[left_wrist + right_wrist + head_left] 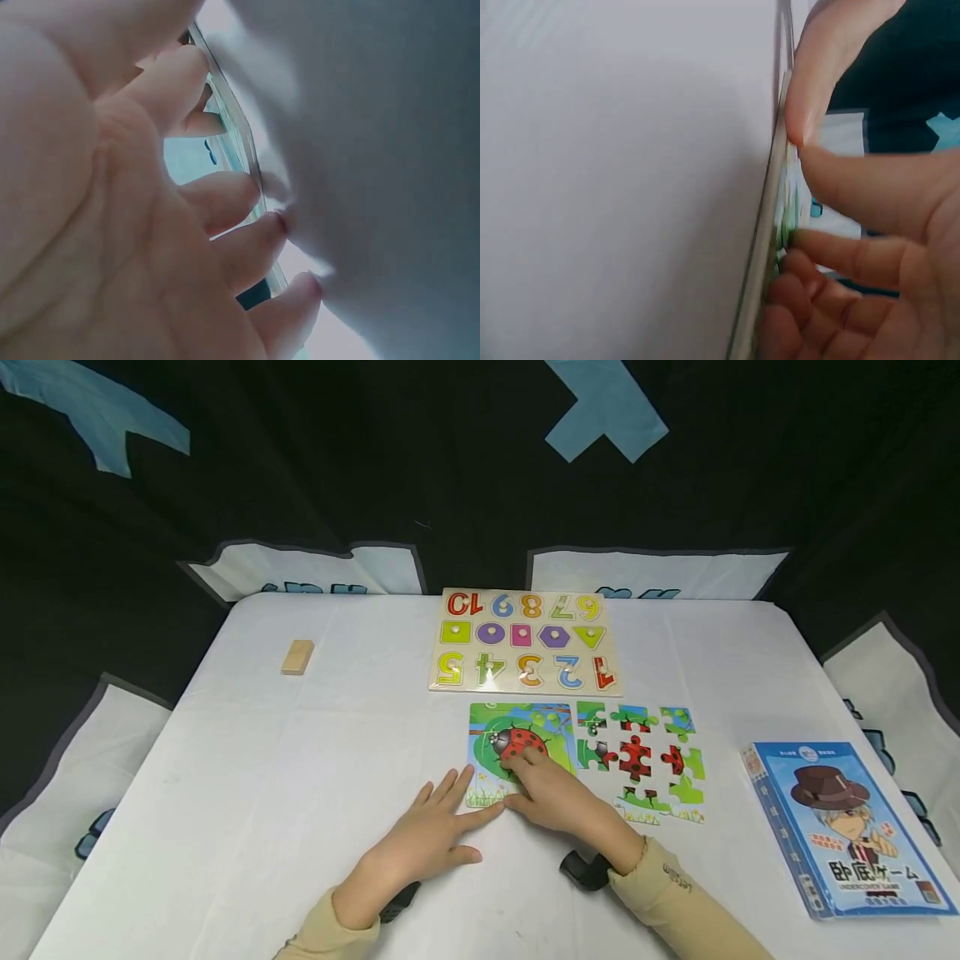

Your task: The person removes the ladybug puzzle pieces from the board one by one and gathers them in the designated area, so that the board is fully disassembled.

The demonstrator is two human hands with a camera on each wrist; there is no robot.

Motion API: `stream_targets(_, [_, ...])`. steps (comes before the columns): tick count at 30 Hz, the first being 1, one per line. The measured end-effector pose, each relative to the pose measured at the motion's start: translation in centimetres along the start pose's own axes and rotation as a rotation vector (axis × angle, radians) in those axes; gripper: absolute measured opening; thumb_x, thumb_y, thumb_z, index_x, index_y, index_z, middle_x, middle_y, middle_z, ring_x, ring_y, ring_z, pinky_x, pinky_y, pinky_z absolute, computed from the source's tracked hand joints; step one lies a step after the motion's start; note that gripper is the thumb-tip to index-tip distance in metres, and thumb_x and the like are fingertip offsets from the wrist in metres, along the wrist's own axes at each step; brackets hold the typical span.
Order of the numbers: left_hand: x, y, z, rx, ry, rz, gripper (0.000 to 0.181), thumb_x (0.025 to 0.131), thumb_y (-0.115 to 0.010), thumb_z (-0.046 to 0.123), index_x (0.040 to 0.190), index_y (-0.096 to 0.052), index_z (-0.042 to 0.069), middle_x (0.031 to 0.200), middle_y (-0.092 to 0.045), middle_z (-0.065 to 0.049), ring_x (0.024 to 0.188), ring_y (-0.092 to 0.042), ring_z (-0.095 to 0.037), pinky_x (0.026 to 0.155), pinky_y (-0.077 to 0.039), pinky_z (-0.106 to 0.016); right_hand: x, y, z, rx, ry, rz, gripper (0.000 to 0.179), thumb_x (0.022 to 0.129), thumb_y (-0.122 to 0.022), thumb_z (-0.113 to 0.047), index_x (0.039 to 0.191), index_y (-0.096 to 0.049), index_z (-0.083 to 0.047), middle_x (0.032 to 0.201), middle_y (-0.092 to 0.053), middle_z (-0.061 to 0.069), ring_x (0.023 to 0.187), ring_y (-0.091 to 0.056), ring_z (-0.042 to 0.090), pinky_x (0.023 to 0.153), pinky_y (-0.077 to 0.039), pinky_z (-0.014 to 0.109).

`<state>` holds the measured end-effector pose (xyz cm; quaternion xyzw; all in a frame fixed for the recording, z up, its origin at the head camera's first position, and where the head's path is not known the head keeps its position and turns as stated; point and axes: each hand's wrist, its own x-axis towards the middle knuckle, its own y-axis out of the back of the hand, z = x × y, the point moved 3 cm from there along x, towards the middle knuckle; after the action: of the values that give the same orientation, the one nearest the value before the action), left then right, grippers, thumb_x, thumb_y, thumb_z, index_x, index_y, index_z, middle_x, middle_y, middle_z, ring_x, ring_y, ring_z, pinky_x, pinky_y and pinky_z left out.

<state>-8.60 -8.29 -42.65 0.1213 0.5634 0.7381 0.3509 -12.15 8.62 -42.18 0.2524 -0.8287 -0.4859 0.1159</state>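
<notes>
In the head view, a square ladybug picture board (487, 743) lies in front of me. My left hand (423, 839) has its fingers spread beside the board's lower left corner, fingertips right at the edge. The right hand (558, 797) rests over the board's lower right part, its index finger (847, 251) reaching onto the ladybug and the other fingers bent beneath. My right thumb (870, 187) meets the tip of the left index finger at the near edge. Right of the board lie several ladybug puzzle pieces (635, 757), set apart in loose rows.
Behind the picture board lies a wooden number and shape board (495, 649). A small wooden block (297, 657) sits at the far left of the white table (247, 793). At the right stands out a blue game box (855, 827) with a hat-wearing cartoon figure.
</notes>
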Motion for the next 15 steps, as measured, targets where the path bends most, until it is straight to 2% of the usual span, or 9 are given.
stream_targets(6, [-0.08, -0.03, 0.09, -0.007, 0.002, 0.005, 0.059, 0.082, -0.06, 0.041, 0.137, -0.041, 0.032, 0.147, -0.013, -0.022, 0.133, -0.014, -0.037, 0.101, -0.018, -0.054, 0.27, -0.3, -0.22, 0.059, -0.05, 0.073, 0.038, 0.077, -0.071, -0.011, 0.109, -0.054, -0.001, 0.101, -0.054, 0.009, 0.088, -0.053, 0.021, 0.078, -0.045, 0.037])
stream_targets(10, [-0.14, -0.03, 0.08, -0.023, 0.004, 0.015, 0.057, 0.083, -0.06, 0.04, 0.136, -0.042, 0.031, 0.147, -0.014, -0.022, 0.133, -0.014, -0.037, 0.101, -0.018, -0.054, 0.4, -0.17, -0.13, 0.17, -0.085, 0.118, 0.025, 0.079, -0.068, -0.007, 0.1, -0.054, -0.005, 0.083, -0.054, 0.0, 0.069, -0.051, 0.013, 0.063, -0.045, 0.029])
stream_targets(13, [-0.17, -0.02, 0.12, -0.029, 0.005, 0.025, 0.056, 0.083, -0.061, 0.039, 0.136, -0.043, 0.031, 0.147, -0.015, -0.021, 0.133, -0.015, -0.037, 0.101, -0.018, -0.054, 0.29, 0.17, 0.13, 0.268, -0.104, 0.148, 0.011, 0.083, -0.062, -0.006, 0.09, -0.055, -0.007, 0.068, -0.051, -0.006, 0.054, -0.044, 0.007, 0.049, -0.038, 0.023])
stream_targets(15, [-0.21, 0.0, 0.16, -0.029, 0.004, 0.032, 0.056, 0.083, -0.061, 0.039, 0.136, -0.043, 0.03, 0.146, -0.015, -0.022, 0.132, -0.016, -0.037, 0.101, -0.018, -0.054, 0.11, 0.55, 0.42, 0.312, -0.111, 0.157, 0.005, 0.084, -0.06, -0.005, 0.086, -0.055, -0.007, 0.063, -0.05, -0.007, 0.049, -0.042, 0.006, 0.045, -0.034, 0.021])
